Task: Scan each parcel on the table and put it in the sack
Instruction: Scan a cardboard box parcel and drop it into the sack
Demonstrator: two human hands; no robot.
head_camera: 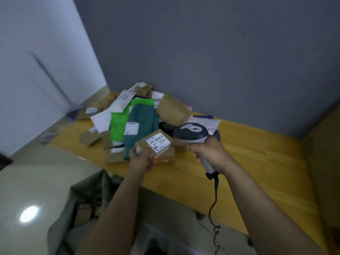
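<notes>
1. The left hand (pixel 142 160) grips a small brown box (pixel 162 153) from below, just above the table (pixel 257 162), label up.
2. Its white label (pixel 158 143) shows a barcode and a line like "MT A210"; the finer print is blurred.
3. The right hand (pixel 207 151) clasps the handle of a scanner (pixel 191 133), whose head is just beside the box.
4. The scanner's cord (pixel 214 199) hangs past the table's near edge.
5. A pile of parcels (pixel 143 115) lies behind, against the grey wall (pixel 202 52).
6. Bare wood runs from the right hand to the right wall.
7. The sack (pixel 88 196) gapes beside the near edge, under the left forearm.

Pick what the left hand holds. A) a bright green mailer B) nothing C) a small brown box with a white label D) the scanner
C: the left hand grips the small brown box, white label up, while the right hand holds the scanner.
</notes>
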